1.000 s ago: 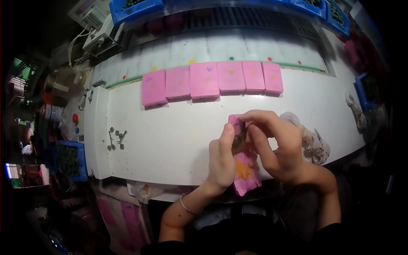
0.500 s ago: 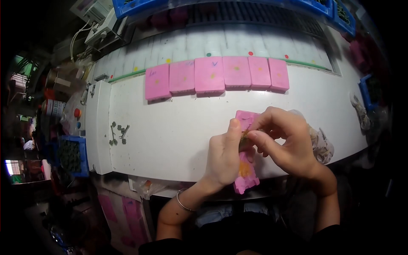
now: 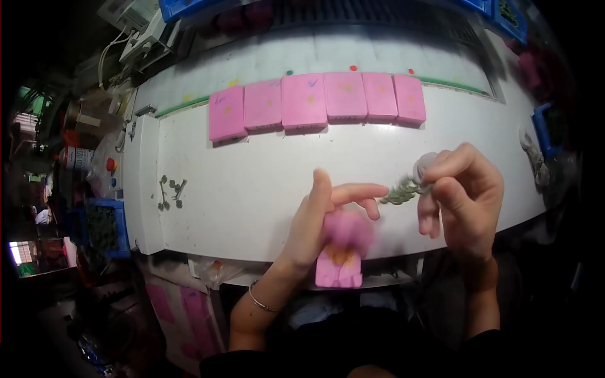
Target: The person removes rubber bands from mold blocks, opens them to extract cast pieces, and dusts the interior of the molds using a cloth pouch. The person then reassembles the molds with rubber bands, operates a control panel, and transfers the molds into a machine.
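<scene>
head view, the only one here: the left hand [image 3: 318, 220] grips a pink block [image 3: 340, 252] at the near edge of the worktop [image 3: 252, 189], palm wrapped on its left side, index finger stretched out to the right and thumb sticking up. the block is blurred, so i can't tell much about its top beyond an orange patch near the lower end.

the right hand [image 3: 463, 195] is up and to the right of it, well apart from the block, thumb and forefinger pinched on a small greenish strip [image 3: 403, 191] that dangles out to the left toward the left index fingertip. other fingers curl loosely under. can't make out what the strip really is, looks like a row of tiny parts.

my read on progress: the strip looks to be out of the block and free in the air, so the pull-out bit seems done for this one. the block isn't set down anywhere yet and the strip isn't placed either.

a row of six pink blocks [image 3: 315, 101] sits side by side further back on the worktop, touching each other. a few small dark bits [image 3: 171, 191] lie off to the left, and a blue bin [image 3: 104, 227] hangs past the left edge.
</scene>
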`<state>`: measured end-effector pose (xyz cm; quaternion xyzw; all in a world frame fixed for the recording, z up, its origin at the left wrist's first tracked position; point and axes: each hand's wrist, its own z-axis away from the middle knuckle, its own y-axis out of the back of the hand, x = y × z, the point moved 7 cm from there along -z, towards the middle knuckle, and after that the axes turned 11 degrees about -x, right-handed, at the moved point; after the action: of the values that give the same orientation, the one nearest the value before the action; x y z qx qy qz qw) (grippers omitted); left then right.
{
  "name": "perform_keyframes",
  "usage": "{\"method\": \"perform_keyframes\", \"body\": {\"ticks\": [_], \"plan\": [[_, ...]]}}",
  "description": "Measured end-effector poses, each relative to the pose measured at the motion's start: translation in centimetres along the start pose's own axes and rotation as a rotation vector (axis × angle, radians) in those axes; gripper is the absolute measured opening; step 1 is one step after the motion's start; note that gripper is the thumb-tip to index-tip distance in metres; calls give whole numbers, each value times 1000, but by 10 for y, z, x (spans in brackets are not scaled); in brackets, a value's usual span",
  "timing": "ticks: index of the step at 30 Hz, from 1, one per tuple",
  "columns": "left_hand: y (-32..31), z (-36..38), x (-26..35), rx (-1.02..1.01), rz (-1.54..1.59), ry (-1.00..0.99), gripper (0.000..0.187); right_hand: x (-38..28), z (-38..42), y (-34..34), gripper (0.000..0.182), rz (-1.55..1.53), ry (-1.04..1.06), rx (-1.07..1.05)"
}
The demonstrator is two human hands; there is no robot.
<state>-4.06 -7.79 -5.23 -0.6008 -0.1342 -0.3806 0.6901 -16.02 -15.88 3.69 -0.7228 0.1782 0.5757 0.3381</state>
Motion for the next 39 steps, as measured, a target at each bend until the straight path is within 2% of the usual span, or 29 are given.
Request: {"method": "perform_keyframes", "body": {"ticks": [1,2,4,5,6,8,9,12,17,22,24,27,30,33,34,37,38,39], "plan": [[-3,4,-2,-30,-60,-60,84,0,3,0,7,82,28,57],[-11,10,0,-84,-103,-102,75,5,8,0,12,111,48,73],[-24,12,14,-24,-411,-228,54,3,13,-10,19,506,188,-25],[-27,15,18,24,-391,-333,36,1,14,-16,24,672,258,-44],[-31,14,16,26,-388,-336,36,3,15,-18,24,673,257,-48],[-32,17,23,160,-513,-418,29,-6,23,-26,26,986,435,1],[-34,18,27,182,-559,-454,21,-5,24,-27,28,1044,395,-23],[-36,16,26,189,-472,-401,19,-6,28,-31,31,1215,477,-84],[-37,14,31,162,-543,-462,14,-8,29,-40,33,1356,594,-183],[-44,16,37,180,-624,-433,11,-11,32,-46,37,1464,591,-138],[-37,17,35,259,-680,-427,12,-7,31,-47,37,1482,592,-138],[-33,16,32,289,-577,-420,11,-4,30,-52,38,1542,648,-142],[-34,16,33,189,-641,-470,10,-6,29,-50,29,1507,602,-159],[-40,17,38,164,-646,-430,13,-5,17,-36,6,1123,301,-241],[-40,18,41,167,-647,-432,13,-7,16,-34,6,1122,303,-245],[-45,22,54,134,-823,-531,22,5,13,-15,3,851,-48,-249],[-45,25,57,166,-973,-548,26,4,15,-12,3,847,-48,-254],[-46,27,61,197,-1124,-563,29,13,18,-10,6,852,-185,-337]]}}
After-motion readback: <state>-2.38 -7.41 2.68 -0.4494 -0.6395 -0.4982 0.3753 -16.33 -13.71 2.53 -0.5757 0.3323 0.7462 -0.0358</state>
